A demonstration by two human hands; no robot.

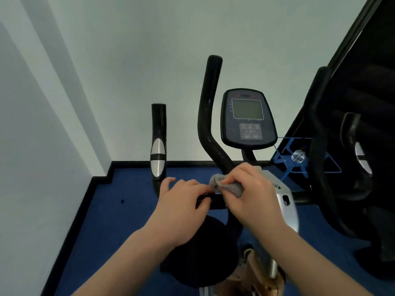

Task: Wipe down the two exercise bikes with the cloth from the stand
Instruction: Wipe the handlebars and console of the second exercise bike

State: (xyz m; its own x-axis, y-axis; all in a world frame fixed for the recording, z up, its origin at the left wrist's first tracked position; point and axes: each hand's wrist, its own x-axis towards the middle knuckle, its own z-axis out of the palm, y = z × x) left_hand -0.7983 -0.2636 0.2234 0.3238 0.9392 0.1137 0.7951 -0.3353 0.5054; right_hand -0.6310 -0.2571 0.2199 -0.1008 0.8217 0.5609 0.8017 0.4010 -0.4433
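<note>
Hands meet over the handlebar of an exercise bike [215, 133] in the corner of a white-walled room; the right hand [248, 193] pinches a small grey cloth [226, 184] between thumb and curled fingers, the bunched cloth pressed against the base of the bike's tall curved bar, just above the horizontal crossbar [215, 201]; the left hand [181, 206] lies over that crossbar just beside the cloth, fingers bent down around the bar and fingertips near the cloth's edge; behind the hands the console [248, 118] stands tilted on its stem, its grey screen blank; to the left a short upright grip [158, 144] carries two silver oval pads; the black saddle [201, 253] sits below the forearms; a second bike [342, 146] stands at the right, one silver pad visible on its handle; between the two machines a blue wire stand [286, 159] holds a small clear object; the floor [119, 221] is blue with a black skirting edge.
</note>
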